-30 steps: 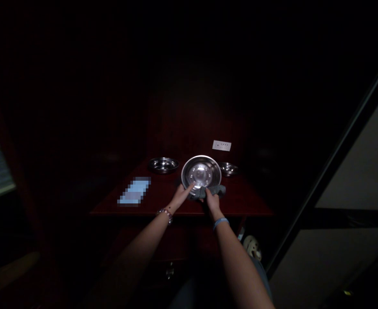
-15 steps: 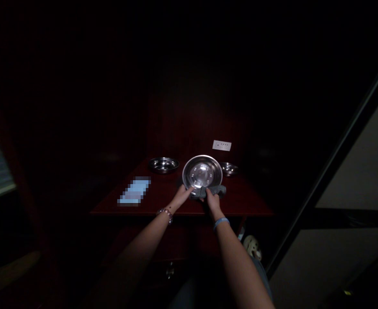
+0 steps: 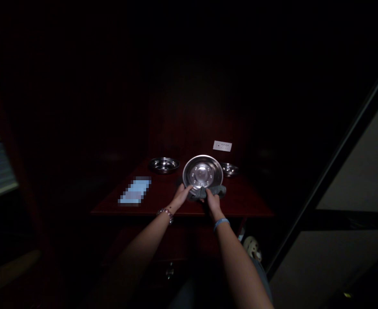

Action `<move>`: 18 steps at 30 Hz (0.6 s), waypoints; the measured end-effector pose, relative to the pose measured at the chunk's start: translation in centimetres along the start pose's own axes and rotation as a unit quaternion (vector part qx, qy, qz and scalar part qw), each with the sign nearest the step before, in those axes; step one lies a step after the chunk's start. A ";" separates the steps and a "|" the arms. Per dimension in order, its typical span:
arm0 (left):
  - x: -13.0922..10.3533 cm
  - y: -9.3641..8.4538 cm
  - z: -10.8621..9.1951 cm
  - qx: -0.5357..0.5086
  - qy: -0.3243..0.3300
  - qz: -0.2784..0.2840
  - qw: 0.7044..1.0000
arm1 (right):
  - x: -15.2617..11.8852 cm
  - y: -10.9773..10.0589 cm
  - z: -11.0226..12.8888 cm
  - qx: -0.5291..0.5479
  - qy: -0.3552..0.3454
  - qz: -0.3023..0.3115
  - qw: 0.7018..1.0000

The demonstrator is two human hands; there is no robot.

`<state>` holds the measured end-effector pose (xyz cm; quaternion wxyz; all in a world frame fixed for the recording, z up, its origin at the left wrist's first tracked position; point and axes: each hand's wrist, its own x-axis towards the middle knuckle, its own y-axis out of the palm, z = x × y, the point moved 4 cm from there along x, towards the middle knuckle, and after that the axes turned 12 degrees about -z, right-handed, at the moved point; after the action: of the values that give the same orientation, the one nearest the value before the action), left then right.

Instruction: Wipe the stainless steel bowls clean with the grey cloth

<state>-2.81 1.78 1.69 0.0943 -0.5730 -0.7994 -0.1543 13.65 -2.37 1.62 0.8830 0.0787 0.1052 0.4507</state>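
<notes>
A shiny steel bowl (image 3: 202, 171) is tilted up above the dark red desk, its inside facing me. My left hand (image 3: 182, 195) grips the bowl's lower left rim, thumb on the inner side. Folded over the lower right rim is a grey cloth (image 3: 219, 191). My right hand (image 3: 212, 200) pinches the cloth against that rim, thumb in front, its other fingers hidden behind. Behind the held bowl to the right sits a smaller steel bowl (image 3: 230, 169), partly covered by it. Another steel bowl (image 3: 164, 165) rests upright at the left.
The dark red desk (image 3: 160, 201) ends at a front edge near my wrists. A blurred, light-blue flat object (image 3: 135, 191) lies on its left side. A white wall socket (image 3: 222, 146) is at the back. Below right is a pale shoe with holes (image 3: 252, 247).
Both hands keep hold of the bowl and cloth almost in place. My left hand has shifted very slightly on the rim, and the reflections inside the bowl differ.
</notes>
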 end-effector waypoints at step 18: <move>-0.7 0.0 -1.2 -0.091 -0.023 -0.002 0.996 | 0.6 0.2 -0.6 -0.023 -0.031 0.010 0.999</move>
<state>-2.63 0.68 2.60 0.0236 -0.5813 -0.7848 -0.2135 13.70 -1.72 1.05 0.8827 0.0728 0.0666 0.4595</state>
